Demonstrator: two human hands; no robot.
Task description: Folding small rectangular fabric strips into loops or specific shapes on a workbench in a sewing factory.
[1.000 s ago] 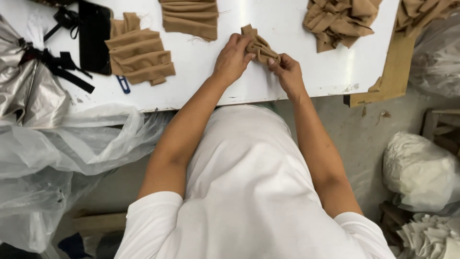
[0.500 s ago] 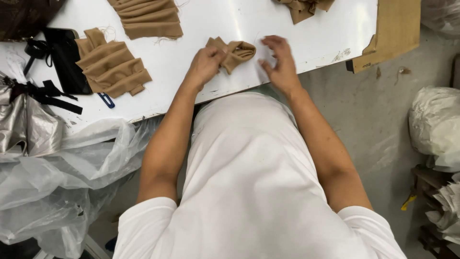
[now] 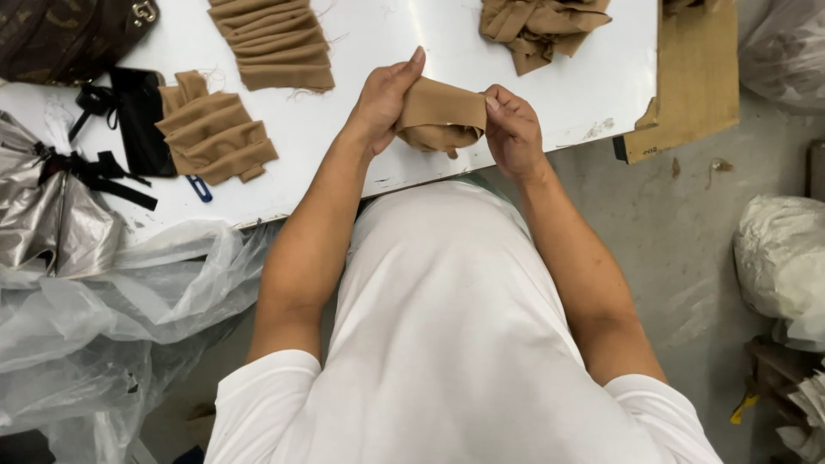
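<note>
Above the near edge of a white table, seen from the head camera, the left hand and right hand each close thumb and fingers on opposite ends of a tan fabric piece, holding it stretched between them. Two pleated tan fabric stacks lie to the left, a crumpled tan pile lies farther back, and clear plastic sheeting hangs beside the table.

The scene is evenly and brightly lit from overhead; faint glare is seen on the glossy white tabletop, and shadows are kept soft.
</note>
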